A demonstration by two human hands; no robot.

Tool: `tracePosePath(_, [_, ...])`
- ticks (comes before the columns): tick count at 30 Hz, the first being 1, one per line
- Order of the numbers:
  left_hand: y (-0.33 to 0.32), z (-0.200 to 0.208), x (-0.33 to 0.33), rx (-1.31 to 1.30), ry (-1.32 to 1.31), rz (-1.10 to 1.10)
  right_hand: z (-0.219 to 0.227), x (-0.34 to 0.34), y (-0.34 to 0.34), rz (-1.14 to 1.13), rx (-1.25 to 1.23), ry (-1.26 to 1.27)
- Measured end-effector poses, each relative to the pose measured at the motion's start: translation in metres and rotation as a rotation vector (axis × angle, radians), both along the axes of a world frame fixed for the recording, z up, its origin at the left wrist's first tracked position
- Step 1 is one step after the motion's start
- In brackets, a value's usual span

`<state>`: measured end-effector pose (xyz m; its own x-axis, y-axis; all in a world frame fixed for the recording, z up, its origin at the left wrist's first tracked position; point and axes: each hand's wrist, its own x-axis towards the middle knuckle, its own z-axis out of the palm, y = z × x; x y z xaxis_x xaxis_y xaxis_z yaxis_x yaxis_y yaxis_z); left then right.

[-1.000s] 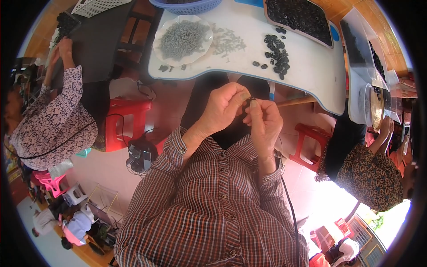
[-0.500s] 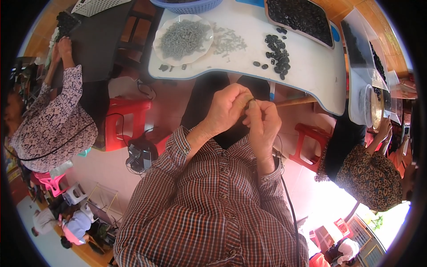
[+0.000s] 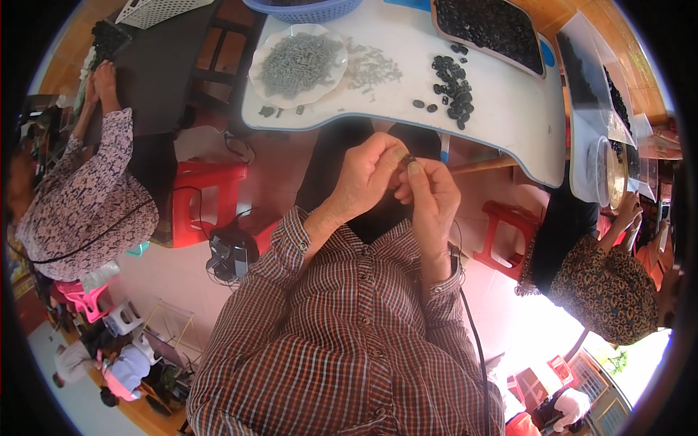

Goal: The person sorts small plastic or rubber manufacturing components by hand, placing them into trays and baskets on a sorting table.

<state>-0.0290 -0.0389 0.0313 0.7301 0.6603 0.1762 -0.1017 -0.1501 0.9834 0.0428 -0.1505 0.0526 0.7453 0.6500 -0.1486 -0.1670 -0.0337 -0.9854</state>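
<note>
Both my hands meet in front of my chest, just short of the table's near edge. My left hand [image 3: 368, 174] is closed, thumb and fingers pinching a small dark piece [image 3: 409, 158]. From the other side my right hand [image 3: 434, 192] pinches the same piece, its thumb on top. The fingers cover most of it, so its exact kind cannot be made out. Beyond them on the white table [image 3: 509, 116] lies a loose group of shiny black oval pieces [image 3: 456, 87]. A white scalloped plate [image 3: 257, 81] holds a heap of small grey pieces [image 3: 299, 64].
More grey bits [image 3: 374, 69] are scattered beside the plate. A tray [image 3: 494, 56] full of black pieces stands at the far right, and a blue basket [image 3: 309, 10] at the back. Other people sit at tables on both sides. Red stools [image 3: 211, 196] stand nearby.
My fingertips have shifted slightly on the dark piece, and a little more of it shows between them. My right fingers have spread a bit. The things on the table look unchanged.
</note>
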Motion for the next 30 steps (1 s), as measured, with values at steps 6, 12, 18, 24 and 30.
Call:
tracePosePath(6, [0.0, -0.001, 0.004, -0.068, 0.027, -0.005, -0.001, 0.006, 0.002, 0.027, -0.068, 0.005])
tracePosePath(12, [-0.002, -0.004, 0.005, -0.066, 0.028, 0.009, -0.002, 0.003, 0.004, 0.012, -0.068, -0.064])
tracePosePath(18, [-0.008, -0.008, 0.008, -0.015, -0.014, 0.046, -0.001, 0.002, 0.004, -0.018, -0.106, -0.12])
tracePosePath(24, [-0.005, -0.003, 0.006, -0.222, 0.017, 0.026, -0.009, 0.008, 0.002, -0.007, -0.045, -0.007])
tracePosePath(30, [0.0, -0.001, 0.003, -0.195, 0.08, -0.017, -0.011, 0.009, 0.003, 0.009, -0.039, 0.01])
